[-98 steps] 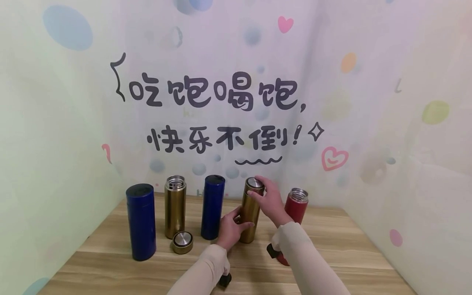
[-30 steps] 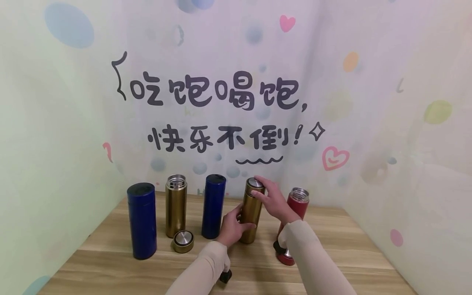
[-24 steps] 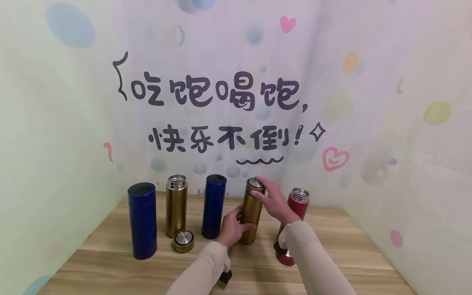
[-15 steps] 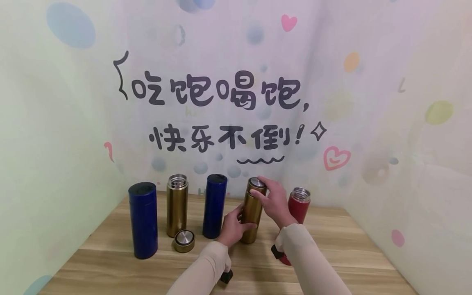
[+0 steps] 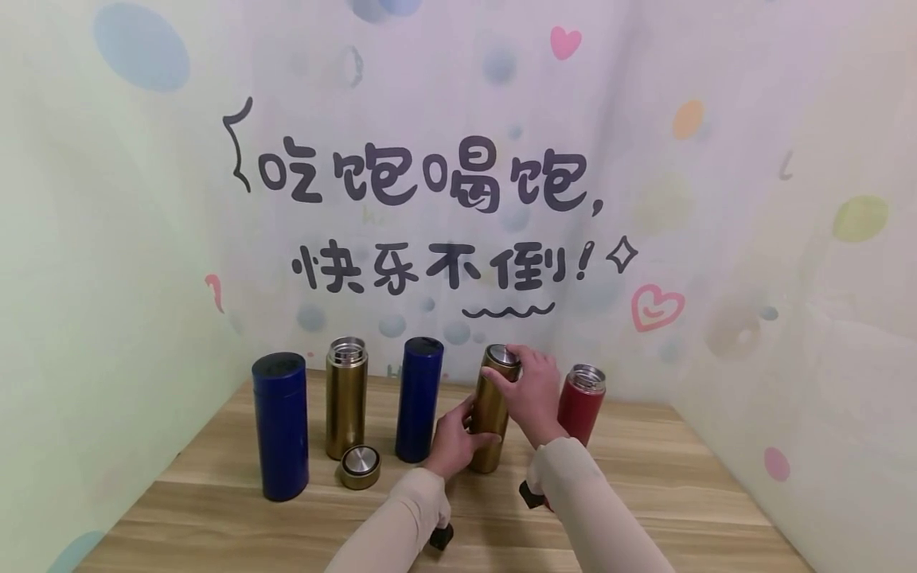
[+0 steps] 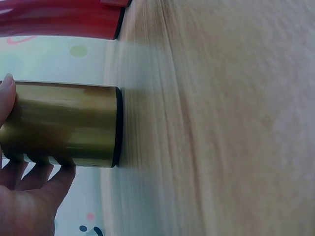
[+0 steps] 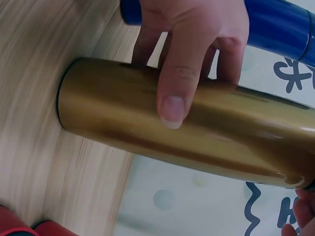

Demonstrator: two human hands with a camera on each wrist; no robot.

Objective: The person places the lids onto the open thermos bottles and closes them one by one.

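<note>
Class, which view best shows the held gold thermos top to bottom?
The head view: the held gold thermos shows from cap to base, though partly covered. The right wrist view enlarges it but crops its top; the left wrist view shows only its lower part.

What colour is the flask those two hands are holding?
The flask is a shiny gold; it shows best in the right wrist view.
</note>
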